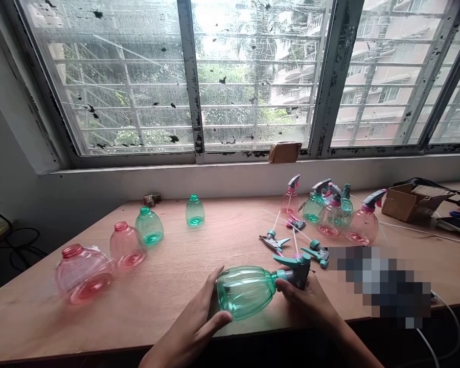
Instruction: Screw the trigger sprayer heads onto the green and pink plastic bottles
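A clear green spray bottle [247, 291] lies on its side in the air above the table's front edge, its spray head pointing right. My left hand [199, 312] is closed around its base end, thumb below and fingers behind. With my right hand [308, 294] I grip the neck and the grey-and-teal spray head [301, 271], which sits on the bottle's mouth. Just beyond my right hand lie several loose trigger spray heads, among them a teal one [319, 253] and a dark one with a teal trigger [273, 241]. Whether the collar is fully tight cannot be seen.
Headless bottles stand at left: pink [85, 276], pink [127, 248], green [149, 227] and green [195, 210]. Several bottles with spray heads, including a pink one [362, 225], cluster at right near an open cardboard box [410, 202]. A blurred-out patch covers the right front edge.
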`<move>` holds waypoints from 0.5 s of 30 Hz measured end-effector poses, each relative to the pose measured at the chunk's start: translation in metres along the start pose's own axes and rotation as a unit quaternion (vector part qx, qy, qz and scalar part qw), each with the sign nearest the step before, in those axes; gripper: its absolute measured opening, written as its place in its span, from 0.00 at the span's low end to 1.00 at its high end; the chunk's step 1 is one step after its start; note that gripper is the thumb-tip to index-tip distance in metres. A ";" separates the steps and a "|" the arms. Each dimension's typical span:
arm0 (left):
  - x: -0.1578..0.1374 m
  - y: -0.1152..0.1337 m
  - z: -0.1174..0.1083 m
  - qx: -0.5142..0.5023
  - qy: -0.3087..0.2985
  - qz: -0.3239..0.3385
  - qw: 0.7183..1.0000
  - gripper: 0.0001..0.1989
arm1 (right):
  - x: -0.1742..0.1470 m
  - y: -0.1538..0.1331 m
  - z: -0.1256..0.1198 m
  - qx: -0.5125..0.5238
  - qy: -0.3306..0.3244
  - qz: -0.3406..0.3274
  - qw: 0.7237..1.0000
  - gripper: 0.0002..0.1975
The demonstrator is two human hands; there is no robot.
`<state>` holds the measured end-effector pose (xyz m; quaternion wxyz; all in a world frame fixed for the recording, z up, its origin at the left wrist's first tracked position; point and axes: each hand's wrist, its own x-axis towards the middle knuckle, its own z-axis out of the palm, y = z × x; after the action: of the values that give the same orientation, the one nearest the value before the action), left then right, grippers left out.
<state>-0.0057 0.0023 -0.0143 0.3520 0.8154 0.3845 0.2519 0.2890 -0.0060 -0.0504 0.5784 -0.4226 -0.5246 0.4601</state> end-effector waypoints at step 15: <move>0.002 0.012 0.001 0.016 0.010 -0.007 1.000 0.48 | -0.002 -0.008 0.002 -0.030 0.017 -0.013 0.999 0.19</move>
<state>0.0017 -0.0016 -0.0052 0.3369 0.8156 0.3974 0.2518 0.2877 -0.0095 -0.0427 0.5799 -0.4407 -0.5341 0.4294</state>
